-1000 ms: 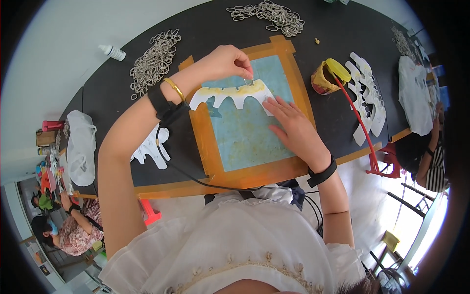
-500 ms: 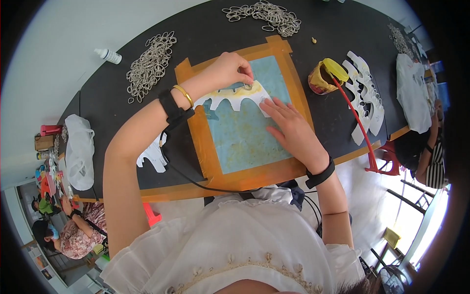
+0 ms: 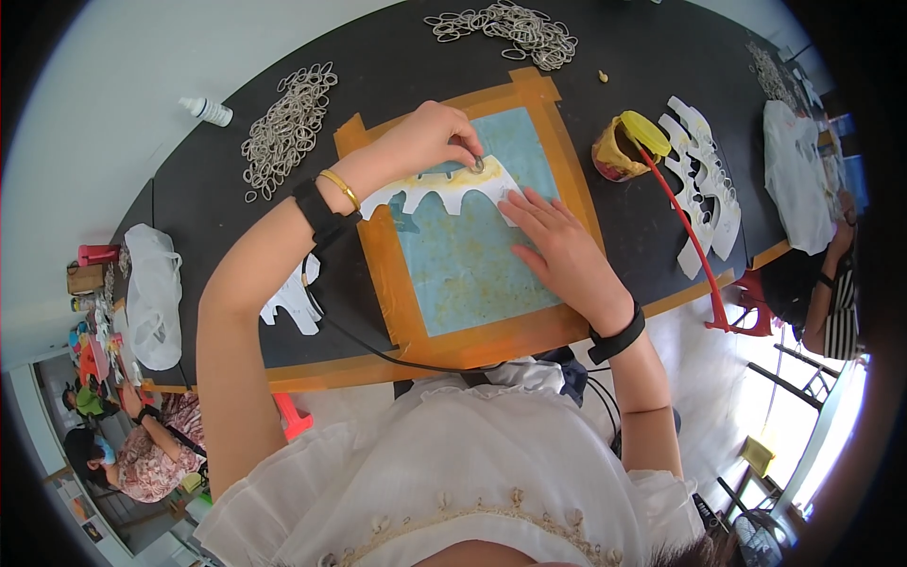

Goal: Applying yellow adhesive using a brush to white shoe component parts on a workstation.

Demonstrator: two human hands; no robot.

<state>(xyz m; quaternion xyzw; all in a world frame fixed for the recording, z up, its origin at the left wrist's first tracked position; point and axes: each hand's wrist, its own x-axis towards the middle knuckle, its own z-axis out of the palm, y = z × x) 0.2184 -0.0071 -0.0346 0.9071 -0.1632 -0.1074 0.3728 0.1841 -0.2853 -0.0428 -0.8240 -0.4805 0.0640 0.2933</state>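
My left hand (image 3: 442, 134) pinches a small oval metal ring (image 3: 478, 165) at the upper edge of a scalloped white piece (image 3: 452, 197). Yellowish smears run along that edge. Stretched out flat, my right hand (image 3: 570, 253) rests its fingertips at the right end of the piece and holds nothing. Under both lies a blue sheet (image 3: 472, 288), bordered by brown tape (image 3: 444, 352) on the black table. The fingers partly cover the ring, and my left wrist hangs over the left part of the white piece.
Metal rings are heaped at the left (image 3: 288, 128) and far side (image 3: 529, 33). Right of the sheet stands a smeared pot (image 3: 619, 156) by a long red stick (image 3: 685, 217) and stacked white pieces (image 3: 704, 180). A white bottle (image 3: 205, 111) lies far left; a cable (image 3: 364, 348) crosses the near edge.
My left hand has shifted slightly, and the pinched ring now shows more plainly at the white piece's edge. My right hand stays in place.
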